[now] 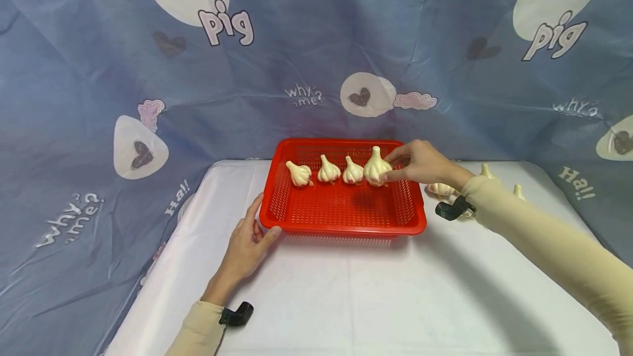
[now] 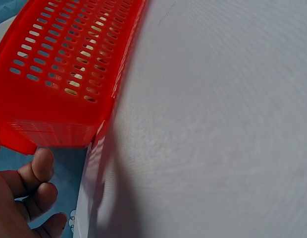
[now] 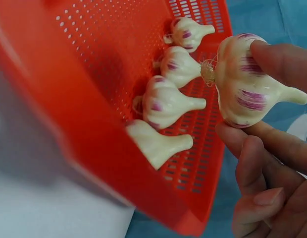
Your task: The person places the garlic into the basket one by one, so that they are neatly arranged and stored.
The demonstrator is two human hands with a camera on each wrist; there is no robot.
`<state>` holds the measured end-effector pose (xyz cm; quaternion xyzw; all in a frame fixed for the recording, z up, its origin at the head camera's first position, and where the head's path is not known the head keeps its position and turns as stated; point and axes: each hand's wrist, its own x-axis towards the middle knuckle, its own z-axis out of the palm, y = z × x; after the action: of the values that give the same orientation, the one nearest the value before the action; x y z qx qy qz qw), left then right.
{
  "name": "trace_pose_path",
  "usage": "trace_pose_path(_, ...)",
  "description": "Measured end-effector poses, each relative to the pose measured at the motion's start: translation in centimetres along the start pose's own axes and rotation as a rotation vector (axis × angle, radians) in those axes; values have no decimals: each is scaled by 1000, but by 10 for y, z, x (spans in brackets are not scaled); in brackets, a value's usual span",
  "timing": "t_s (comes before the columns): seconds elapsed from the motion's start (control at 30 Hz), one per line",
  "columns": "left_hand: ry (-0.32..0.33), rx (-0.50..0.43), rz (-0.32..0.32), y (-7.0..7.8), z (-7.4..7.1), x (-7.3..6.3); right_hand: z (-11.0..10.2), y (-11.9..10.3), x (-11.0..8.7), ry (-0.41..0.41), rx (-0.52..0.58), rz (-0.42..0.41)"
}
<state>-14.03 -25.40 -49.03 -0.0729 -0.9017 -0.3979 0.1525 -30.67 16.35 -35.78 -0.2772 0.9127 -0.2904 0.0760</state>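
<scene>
The right hand [image 1: 420, 163] pinches a garlic bulb [image 1: 377, 168] between thumb and fingers, over the right part of a red plastic basket [image 1: 341, 228]. Its purple-streaked skin and dry roots show in the right wrist view, with the stem pointing away from the basket. Inside, a row of garlic bulbs [image 1: 299, 173] lies along the far side; the right wrist view shows several. At the basket's near left corner, the left hand [image 1: 246, 249] holds the rim, thumb in front and fingers along the left side. The left wrist view shows its other fingers [image 2: 43, 163] loosely bent below the rim.
More garlic bulbs [image 1: 440, 188] lie on the white tablecloth [image 1: 336, 301] to the right of the basket, partly hidden by the right forearm. A blue printed cloth [image 1: 296, 43] hangs close behind the table.
</scene>
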Motion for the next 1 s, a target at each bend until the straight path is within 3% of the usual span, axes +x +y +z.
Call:
trace_pose_path(0.4,7,16,4,-1,0,1,16,-8,18,-13,-10,-9)
trace_pose_path(0.63,8,12,1,0,-3,-1,30,-17,33,-34,49,-36)
trace_pose_path(1.0,0,2,-7,2,-2,-1,43,-19,50,-31,33,1)
